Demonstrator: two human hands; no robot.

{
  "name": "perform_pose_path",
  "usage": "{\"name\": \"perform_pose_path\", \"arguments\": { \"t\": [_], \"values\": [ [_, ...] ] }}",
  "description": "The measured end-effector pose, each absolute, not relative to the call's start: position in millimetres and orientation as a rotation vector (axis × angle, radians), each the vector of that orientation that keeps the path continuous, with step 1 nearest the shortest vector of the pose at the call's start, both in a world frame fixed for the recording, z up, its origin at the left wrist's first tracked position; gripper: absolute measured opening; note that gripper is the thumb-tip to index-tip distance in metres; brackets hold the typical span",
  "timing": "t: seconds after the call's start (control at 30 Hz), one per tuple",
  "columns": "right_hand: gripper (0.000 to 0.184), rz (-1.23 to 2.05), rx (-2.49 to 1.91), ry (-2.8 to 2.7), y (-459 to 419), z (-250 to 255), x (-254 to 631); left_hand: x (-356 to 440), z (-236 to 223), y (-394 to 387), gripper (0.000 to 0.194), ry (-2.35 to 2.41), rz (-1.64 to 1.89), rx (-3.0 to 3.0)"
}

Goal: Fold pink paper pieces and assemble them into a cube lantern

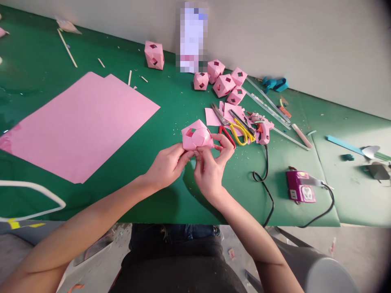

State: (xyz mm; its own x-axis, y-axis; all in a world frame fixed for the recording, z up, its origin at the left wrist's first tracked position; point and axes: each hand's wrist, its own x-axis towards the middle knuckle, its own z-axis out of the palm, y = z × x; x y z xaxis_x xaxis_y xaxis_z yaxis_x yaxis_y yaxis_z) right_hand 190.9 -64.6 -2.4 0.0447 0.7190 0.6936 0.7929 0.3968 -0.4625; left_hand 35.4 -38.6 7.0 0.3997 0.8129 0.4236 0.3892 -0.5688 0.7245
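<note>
Both my hands hold a half-folded pink paper cube [197,136] just above the green table [152,187]. My left hand [166,165] pinches its lower left edge with closed fingers. My right hand [210,167] grips its lower right side, thumb and fingers curled against the paper. The cube shows a square hole on its left face.
Large pink paper sheets [79,124] lie to the left. Several finished pink cubes [224,83] and one apart [154,55] sit at the back. Scissors [232,126], a pink glue gun [262,130] with its black cord, a purple device [300,191] and rulers lie to the right.
</note>
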Motion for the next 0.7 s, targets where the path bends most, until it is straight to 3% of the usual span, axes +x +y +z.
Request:
{"name": "perform_pose_path", "arguments": {
  "t": [0.43,0.7],
  "values": [
    [0.015,-0.023,-1.31,-1.662,-64,4,201,30,9,-32,0.033,1.022,1.051,2.149],
    [0.018,0.001,-1.186,-1.676,-66,2,200,32,9,-35,0.024,1.054,1.208,2.24]
  ]
}}
